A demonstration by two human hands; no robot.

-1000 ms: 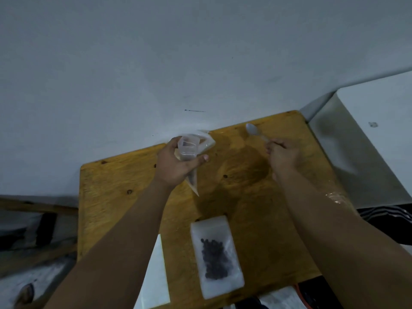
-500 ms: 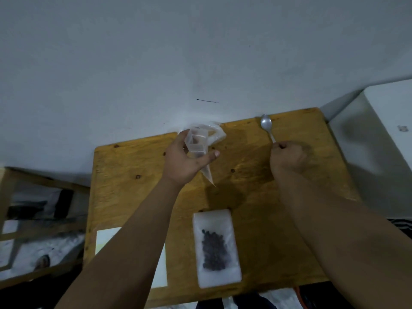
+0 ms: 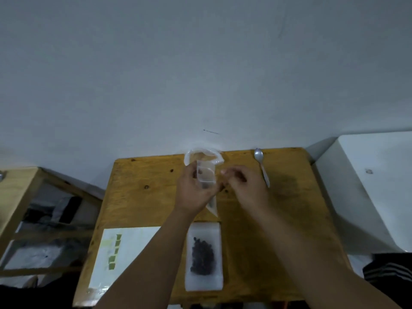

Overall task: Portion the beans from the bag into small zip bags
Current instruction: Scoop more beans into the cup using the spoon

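Note:
My left hand (image 3: 193, 192) holds a small clear zip bag (image 3: 206, 175) upright over the middle of the wooden table (image 3: 142, 197). Behind it lies a crumpled clear plastic bag (image 3: 204, 153) at the table's far edge. My right hand (image 3: 245, 186) is beside the small bag, fingers curled at its right edge; whether they pinch it I cannot tell. A metal spoon (image 3: 262, 166) lies on the table to the right of my right hand, untouched. Near the front edge lies a flat white zip bag with dark beans (image 3: 203, 256) inside.
A white sheet with green squares (image 3: 116, 253) lies at the table's front left. A white appliance (image 3: 374, 186) stands to the right of the table. A wooden shelf (image 3: 20, 197) stands to the left. A grey wall rises behind the table.
My right hand has let go of the spoon, which now lies on the table, and has moved left to the small zip bag in my left hand.

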